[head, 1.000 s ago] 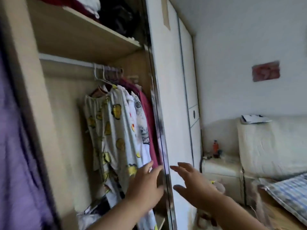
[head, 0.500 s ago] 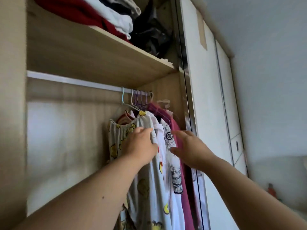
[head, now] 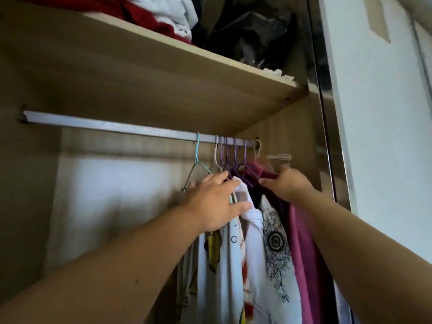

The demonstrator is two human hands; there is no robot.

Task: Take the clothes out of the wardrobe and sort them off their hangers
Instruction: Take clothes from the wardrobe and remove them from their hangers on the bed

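Several garments hang on thin purple hangers (head: 235, 152) and a teal hanger (head: 197, 148), bunched at the right end of the wardrobe's metal rail (head: 117, 126). My left hand (head: 215, 202) lies over the shoulders of the white printed garments (head: 233, 265), with a white collar held between thumb and fingers. My right hand (head: 288, 187) grips the shoulder of the magenta garment (head: 304, 244) at the far right. Between my hands hangs a white top with a black pattern (head: 275, 242). The lower parts of the clothes run out of view.
A wooden shelf (head: 140, 57) sits just above the rail. It carries folded red and white clothes (head: 149, 12) and a black bag (head: 247, 31). The sliding door's shiny frame (head: 327, 118) and white panel (head: 378, 118) stand close on the right. The rail's left stretch is bare.
Both hands have risen from mid-garment height to the hangers' shoulders. My right hand has taken hold of the magenta garment, and the view has tilted up towards the rail.
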